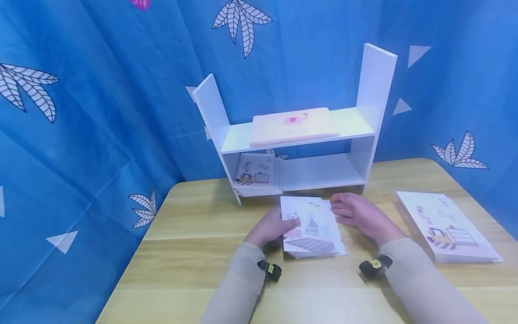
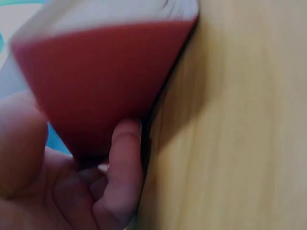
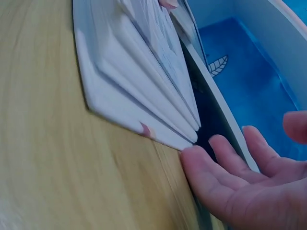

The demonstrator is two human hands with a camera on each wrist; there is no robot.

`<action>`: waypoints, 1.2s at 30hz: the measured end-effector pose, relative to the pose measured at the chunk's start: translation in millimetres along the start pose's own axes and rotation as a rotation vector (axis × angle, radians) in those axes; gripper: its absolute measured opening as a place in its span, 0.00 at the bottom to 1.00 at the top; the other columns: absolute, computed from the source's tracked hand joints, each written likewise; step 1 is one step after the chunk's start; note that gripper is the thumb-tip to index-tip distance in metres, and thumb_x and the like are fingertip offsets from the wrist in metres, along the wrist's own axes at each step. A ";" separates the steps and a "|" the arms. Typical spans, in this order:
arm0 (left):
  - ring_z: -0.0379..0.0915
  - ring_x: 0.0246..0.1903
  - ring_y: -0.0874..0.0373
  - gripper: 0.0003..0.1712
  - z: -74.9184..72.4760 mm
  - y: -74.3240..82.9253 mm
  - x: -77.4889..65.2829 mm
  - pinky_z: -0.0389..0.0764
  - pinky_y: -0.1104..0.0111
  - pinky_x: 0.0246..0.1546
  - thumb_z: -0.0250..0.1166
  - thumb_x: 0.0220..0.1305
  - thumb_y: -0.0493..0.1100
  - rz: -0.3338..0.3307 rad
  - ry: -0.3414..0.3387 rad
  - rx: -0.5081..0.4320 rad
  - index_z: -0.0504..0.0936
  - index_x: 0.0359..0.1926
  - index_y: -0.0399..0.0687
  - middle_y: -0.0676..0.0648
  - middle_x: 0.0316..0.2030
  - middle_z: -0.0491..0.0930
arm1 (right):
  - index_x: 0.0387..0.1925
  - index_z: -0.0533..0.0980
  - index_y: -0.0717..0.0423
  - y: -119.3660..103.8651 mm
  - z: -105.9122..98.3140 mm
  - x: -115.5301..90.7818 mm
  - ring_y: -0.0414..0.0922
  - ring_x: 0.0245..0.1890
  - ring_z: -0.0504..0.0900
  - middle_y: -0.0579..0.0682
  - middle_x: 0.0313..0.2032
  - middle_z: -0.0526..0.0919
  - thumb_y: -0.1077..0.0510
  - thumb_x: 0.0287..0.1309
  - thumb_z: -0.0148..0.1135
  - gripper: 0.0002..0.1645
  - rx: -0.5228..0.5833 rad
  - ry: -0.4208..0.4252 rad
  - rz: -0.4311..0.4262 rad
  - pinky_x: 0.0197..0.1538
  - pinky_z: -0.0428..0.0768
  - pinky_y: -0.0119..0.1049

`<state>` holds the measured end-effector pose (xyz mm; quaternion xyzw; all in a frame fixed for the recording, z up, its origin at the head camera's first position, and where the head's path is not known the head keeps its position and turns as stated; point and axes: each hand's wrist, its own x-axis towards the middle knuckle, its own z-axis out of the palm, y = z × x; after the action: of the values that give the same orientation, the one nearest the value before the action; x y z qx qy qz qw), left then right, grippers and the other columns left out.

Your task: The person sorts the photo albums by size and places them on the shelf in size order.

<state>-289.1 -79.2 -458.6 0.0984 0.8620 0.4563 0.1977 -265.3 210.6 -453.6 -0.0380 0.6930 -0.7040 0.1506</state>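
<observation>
My left hand [image 1: 272,227] grips a small stack of white books [image 1: 309,225] near the middle of the table, thumb on the top cover and fingers at the left side. The top cover carries a pale picture with a checked floor. In the left wrist view, a red side of the held books [image 2: 100,81] shows above the fingers. To the right of the stack is my right hand [image 1: 366,217], fingers extended and thumb apart. Its fingertips [image 3: 194,155] are right at a corner of the stack, where several layered covers [image 3: 139,86] fan out unevenly.
Behind the hands stands a white two-tier shelf [image 1: 315,173]. Similar books [image 1: 256,173] lie at the left of its lower tier, and a pink elephant book [image 1: 294,126] lies on the upper tier. Another stack of books [image 1: 449,227] lies at the table's right. A blue curtain [image 1: 101,112] hangs behind.
</observation>
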 end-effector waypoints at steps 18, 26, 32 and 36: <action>0.77 0.45 0.55 0.31 -7.1 2.4 -6.4 0.75 0.55 0.50 0.68 0.62 0.64 0.005 -0.094 -0.040 0.75 0.64 0.66 0.58 0.47 0.81 | 0.78 0.42 0.67 3.4 0.8 -0.8 0.64 0.73 0.58 0.72 0.74 0.52 0.55 0.81 0.33 0.34 0.119 0.092 -0.008 0.67 0.70 0.50; 0.80 0.48 0.57 0.36 -9.4 -2.5 -5.4 0.77 0.56 0.54 0.69 0.64 0.59 0.116 -0.228 -0.119 0.66 0.70 0.73 0.58 0.50 0.82 | 0.78 0.43 0.66 4.0 2.1 0.3 0.62 0.73 0.59 0.70 0.75 0.54 0.55 0.81 0.35 0.34 0.144 0.109 -0.001 0.65 0.73 0.47; 0.85 0.43 0.42 0.51 -2.6 -3.8 -4.8 0.86 0.47 0.39 0.71 0.66 0.50 0.118 -0.442 -0.351 0.45 0.75 0.80 0.46 0.52 0.84 | 0.78 0.46 0.66 1.7 4.4 1.2 0.61 0.73 0.60 0.69 0.74 0.56 0.56 0.80 0.37 0.34 0.126 0.110 0.008 0.67 0.70 0.48; 0.85 0.40 0.41 0.49 -3.1 -2.9 -7.2 0.86 0.47 0.35 0.71 0.65 0.51 0.105 -0.431 -0.353 0.48 0.75 0.77 0.45 0.51 0.84 | 0.78 0.46 0.65 0.4 6.3 2.1 0.61 0.73 0.60 0.69 0.74 0.55 0.56 0.80 0.38 0.34 0.121 0.112 0.008 0.68 0.69 0.49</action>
<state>-284.0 -85.7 -457.6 0.2015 0.7009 0.5776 0.3667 -265.6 204.0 -454.1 0.0136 0.6568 -0.7449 0.1163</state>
